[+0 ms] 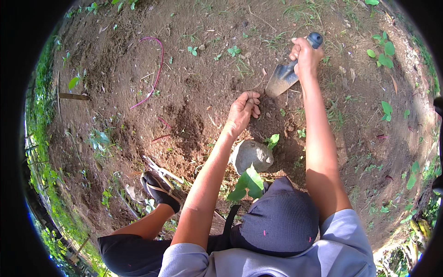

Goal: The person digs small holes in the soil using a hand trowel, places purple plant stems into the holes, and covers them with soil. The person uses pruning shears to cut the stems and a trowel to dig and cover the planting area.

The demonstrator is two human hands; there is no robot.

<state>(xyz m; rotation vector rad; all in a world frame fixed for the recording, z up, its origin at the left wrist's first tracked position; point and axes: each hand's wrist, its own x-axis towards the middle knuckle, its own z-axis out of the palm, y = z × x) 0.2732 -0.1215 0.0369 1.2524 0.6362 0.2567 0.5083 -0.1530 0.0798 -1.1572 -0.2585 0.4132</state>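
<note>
My right hand [305,57] is wrapped round the dark handle of a garden trowel [281,80]. Its soil-smeared blade slants down to the left, with the tip at the ground. Just left of that tip, my left hand [245,110] is low over the brown soil [207,87], its fingers curled together. What those fingers pinch, if anything, is too small to make out. Below the left hand lies a rounded grey stone [253,156], with a small green seedling [273,141] at its upper right edge.
A thin reddish-purple stem [161,60] curves across the soil at the upper left. A short stick [74,96] lies farther left. Small weeds [386,53] dot the ground. My shoe [159,190] rests beside pale sticks [164,171]; a large leaf [249,183] stands near my knee.
</note>
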